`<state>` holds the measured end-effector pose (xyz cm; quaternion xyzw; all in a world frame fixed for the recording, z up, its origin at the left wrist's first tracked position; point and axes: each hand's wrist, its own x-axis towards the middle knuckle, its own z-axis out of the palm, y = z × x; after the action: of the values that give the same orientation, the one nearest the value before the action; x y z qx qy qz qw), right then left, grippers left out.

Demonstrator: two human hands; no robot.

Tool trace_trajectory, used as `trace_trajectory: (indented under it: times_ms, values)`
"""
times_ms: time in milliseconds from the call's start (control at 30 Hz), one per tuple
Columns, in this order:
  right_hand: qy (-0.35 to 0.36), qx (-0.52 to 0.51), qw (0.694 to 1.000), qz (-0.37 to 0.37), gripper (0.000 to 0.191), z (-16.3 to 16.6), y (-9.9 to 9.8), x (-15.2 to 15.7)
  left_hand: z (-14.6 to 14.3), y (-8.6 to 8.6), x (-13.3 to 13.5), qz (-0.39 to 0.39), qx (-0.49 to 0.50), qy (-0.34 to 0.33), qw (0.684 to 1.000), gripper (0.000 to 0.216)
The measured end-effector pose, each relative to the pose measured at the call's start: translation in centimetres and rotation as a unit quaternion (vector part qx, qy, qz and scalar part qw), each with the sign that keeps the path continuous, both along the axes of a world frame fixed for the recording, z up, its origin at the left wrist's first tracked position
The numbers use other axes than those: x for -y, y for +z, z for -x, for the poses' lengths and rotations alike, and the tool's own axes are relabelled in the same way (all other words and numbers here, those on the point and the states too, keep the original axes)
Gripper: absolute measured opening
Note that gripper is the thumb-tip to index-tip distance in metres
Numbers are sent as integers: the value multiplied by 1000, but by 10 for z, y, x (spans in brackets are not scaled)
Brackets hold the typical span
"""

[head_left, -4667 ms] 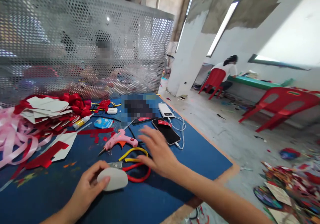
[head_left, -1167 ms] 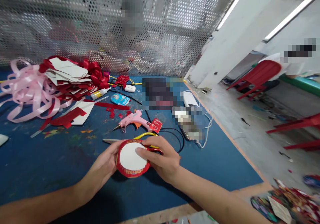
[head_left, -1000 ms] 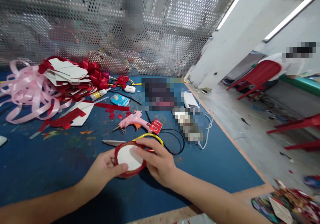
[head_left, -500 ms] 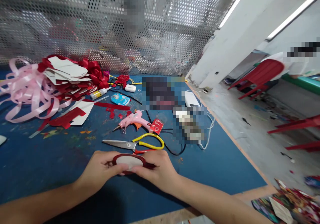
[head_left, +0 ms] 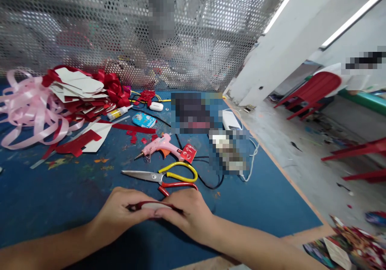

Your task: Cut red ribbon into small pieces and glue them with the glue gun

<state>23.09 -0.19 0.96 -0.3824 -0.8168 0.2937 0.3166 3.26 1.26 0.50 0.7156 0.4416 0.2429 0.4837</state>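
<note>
A round white disc with a red rim [head_left: 152, 206] is pinched between both my hands just above the blue table [head_left: 54, 197], and I see it nearly edge-on. My left hand [head_left: 122, 211] grips its left edge with closed fingers. My right hand [head_left: 187, 215] grips its right edge, fingers curled over the top. Scissors with yellow and red handles [head_left: 164, 177] lie just beyond my hands. A pink glue gun [head_left: 161, 146] lies a little further off.
A heap of pink ribbon [head_left: 27, 109] and red and white card pieces [head_left: 78, 91] fills the far left. A glue bottle [head_left: 119, 112], earbud case [head_left: 156, 106] and power bank [head_left: 230, 120] with cables lie further back. A perforated metal screen [head_left: 126, 33] walls the far edge; another person sits behind it. Red chairs [head_left: 310, 91] stand at right.
The disc has tilted from lying face-up to nearly edge-on and come towards me, clear of the scissors. Both hands have closed over its edges.
</note>
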Motion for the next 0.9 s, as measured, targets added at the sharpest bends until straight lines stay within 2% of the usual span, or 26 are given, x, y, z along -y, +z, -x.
trace_trajectory:
  times_ms: [100, 267, 367, 433, 500, 600, 700, 800, 900]
  values:
    - [-8, 9, 1000, 0, 40, -1, 0, 1, -1, -1, 0, 14, 10, -13, 1000, 15]
    - [-5, -4, 1000, 25, 42, -1, -3, 0, 0, -4, 1, 11, -14, 4, 1000, 13]
    - [-6, -1, 1000, -8, 41, -1, -7, 0, 2, -4, 1, 17, -9, 12, 1000, 13]
    - [7, 0, 999, -43, 33, -3, -8, -2, 3, -4, 1, 41, 50, 11, 998, 21]
    - [24, -14, 994, -102, 24, -7, -6, -6, 3, -4, 1, 92, 152, 13, 984, 37]
    - [27, -11, 969, -247, 15, -14, -1, -15, 1, -5, 0, 202, 274, 6, 940, 56]
    - [29, 36, 939, -341, 14, -17, 5, -20, -2, -9, -2, 299, 309, -15, 903, 59]
    - [20, 33, 949, -314, 23, -17, 5, -19, -4, -14, -4, 337, 283, 14, 898, 61]
    - [-58, -48, 982, -171, 32, -13, 5, -16, -6, -16, -3, 290, 251, 87, 920, 49]
